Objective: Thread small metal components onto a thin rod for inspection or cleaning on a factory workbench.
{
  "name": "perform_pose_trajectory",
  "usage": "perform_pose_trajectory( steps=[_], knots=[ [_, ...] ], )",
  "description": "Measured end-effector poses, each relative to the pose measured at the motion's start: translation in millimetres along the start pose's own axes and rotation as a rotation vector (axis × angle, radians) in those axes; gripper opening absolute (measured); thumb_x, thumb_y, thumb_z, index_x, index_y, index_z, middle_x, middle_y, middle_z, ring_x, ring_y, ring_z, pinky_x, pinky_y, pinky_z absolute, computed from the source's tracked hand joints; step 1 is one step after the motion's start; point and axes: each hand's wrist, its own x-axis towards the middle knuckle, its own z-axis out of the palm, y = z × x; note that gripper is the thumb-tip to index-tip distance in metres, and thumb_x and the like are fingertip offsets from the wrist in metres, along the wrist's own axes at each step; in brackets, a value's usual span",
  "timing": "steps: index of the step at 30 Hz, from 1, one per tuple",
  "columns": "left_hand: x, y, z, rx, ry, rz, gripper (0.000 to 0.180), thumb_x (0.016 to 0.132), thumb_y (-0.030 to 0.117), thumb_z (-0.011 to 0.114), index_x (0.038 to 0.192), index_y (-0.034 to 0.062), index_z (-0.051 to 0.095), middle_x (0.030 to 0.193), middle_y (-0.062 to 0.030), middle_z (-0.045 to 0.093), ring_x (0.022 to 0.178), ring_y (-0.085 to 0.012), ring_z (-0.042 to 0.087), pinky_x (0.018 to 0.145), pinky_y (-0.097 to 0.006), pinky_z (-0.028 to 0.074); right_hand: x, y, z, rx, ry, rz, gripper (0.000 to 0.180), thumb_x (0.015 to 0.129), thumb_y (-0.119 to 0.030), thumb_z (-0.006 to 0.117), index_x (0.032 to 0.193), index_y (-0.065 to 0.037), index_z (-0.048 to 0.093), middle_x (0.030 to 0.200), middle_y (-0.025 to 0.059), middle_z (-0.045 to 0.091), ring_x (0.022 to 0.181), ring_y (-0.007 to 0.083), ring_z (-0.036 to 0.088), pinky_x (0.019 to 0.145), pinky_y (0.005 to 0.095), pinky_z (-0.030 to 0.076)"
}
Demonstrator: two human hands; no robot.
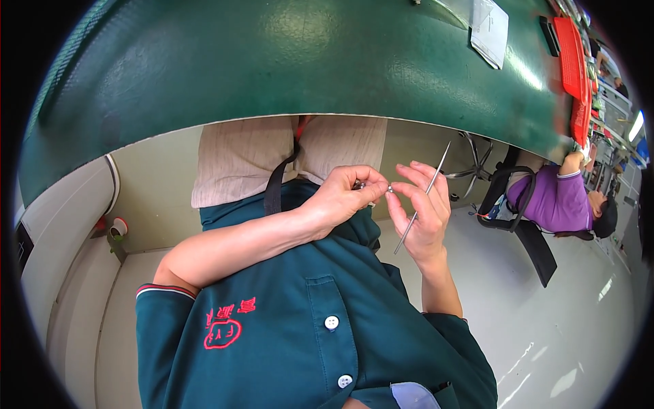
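Observation:
Over my lap, just off the table's near edge, both hands meet at the fingertips. My left hand [344,196] is closed, pinching a small shiny metal piece [359,184] whose kind is too small to tell. Between the two hands' fingertips shows a tiny silvery bit [390,189]; whether it belongs to the same piece I cannot tell. A thin straight metal rod [411,230] slants across my right hand [428,208], held between its fingers with one end pointing up and away. The thumb and index finger of that hand touch the tiny bit.
A green-topped table [272,61] curves across the front. At its far right lie papers [489,34], a black object [549,36] and red trays [572,58]. To the right a person in purple [555,198] sits on a black chair [535,249]. A black strap [276,187] hangs by my lap.

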Motion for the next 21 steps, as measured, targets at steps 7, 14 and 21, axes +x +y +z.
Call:
perform_pose_trajectory(
  steps=[7,14,21],
  knots=[
    [4.5,-6.3,-3.2,-0.021,-0.022,-0.022,0.023,0.087,0.026,0.056,0.092,0.0035,0.059,0.076,0.0013,0.052,0.069,-0.0042,0.044,0.059,-0.018,0.035,-2.6,2.9,0.7,-0.02,-0.019,0.006,0.023,0.055,0.0,0.071,0.074,-0.004,0.059,0.088,0.0092,0.062,0.088,0.0287,0.055,0.07,0.0355,0.045],
    [2.1,-2.0,3.4,-0.285,-0.141,0.0,0.016,0.088,0.017,0.053,0.092,0.0023,0.058,0.074,0.0015,0.053,0.059,-0.0031,0.039,0.052,-0.017,0.031,2.7,-3.1,-5.4,0.074,0.059,-0.051,0.024,0.057,0.004,0.07,0.078,-0.002,0.059,0.084,0.0097,0.063,0.082,0.0297,0.058,0.07,0.0343,0.047],
    [-17.7,54.0,2.2,-0.419,-0.218,-0.036,0.016,0.087,0.02,0.056,0.09,0.0044,0.057,0.072,0.0024,0.051,0.059,-0.003,0.037,0.053,-0.017,0.03,39.3,-18.3,-16.8,0.101,0.186,-0.183,0.019,0.063,0.0,0.068,0.08,-0.002,0.059,0.085,0.0105,0.063,0.084,0.0294,0.059,0.071,0.0337,0.047]
  ],
)
